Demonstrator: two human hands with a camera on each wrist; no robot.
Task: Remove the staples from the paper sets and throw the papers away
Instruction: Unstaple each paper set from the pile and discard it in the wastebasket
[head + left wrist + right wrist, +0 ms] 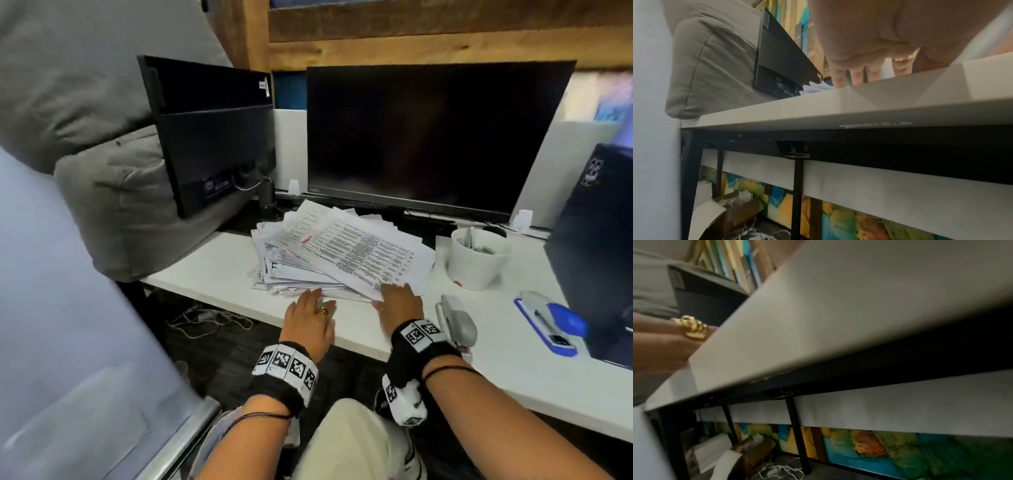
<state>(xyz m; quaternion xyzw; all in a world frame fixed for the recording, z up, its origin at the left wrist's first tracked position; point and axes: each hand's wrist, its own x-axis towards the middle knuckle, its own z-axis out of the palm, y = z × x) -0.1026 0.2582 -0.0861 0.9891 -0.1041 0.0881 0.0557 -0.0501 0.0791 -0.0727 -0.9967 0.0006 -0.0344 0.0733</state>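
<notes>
head view puts both hands low in the middle of the frame, at the near edge of the paper pile (342, 250): the left hand (310, 320) lies flat on the white desk (212, 270), fingers straight and slightly spread, tips just touching the pile's lower corner, a gold ring (322, 311) on one finger; the right hand (400, 305) rests on the top printed sheet's near corner, fingers extended, though whether the thumb is tucked under the sheet to pinch it i cannot tell. the pile sits centre frame in front of the dark monitor (435, 133), loose and fanned. judging from this, the step in hand is picking the next stapled set off the pile; the next move calls for lifting one set clear without dragging its neighbours, finding its staple, and reaching for a tool. right of the hands lie a grey stapler-like tool (457, 320) and a blue and white stapler (551, 322), with a white cup (478, 257) behind them; which one pulls staples is hard to say. no staple is visible at this blur, and no bin shows on the desk. left wrist view shows straight fingers (857, 73) over the desk edge; right wrist view is mostly desk underside, its own fingers hidden.
</notes>
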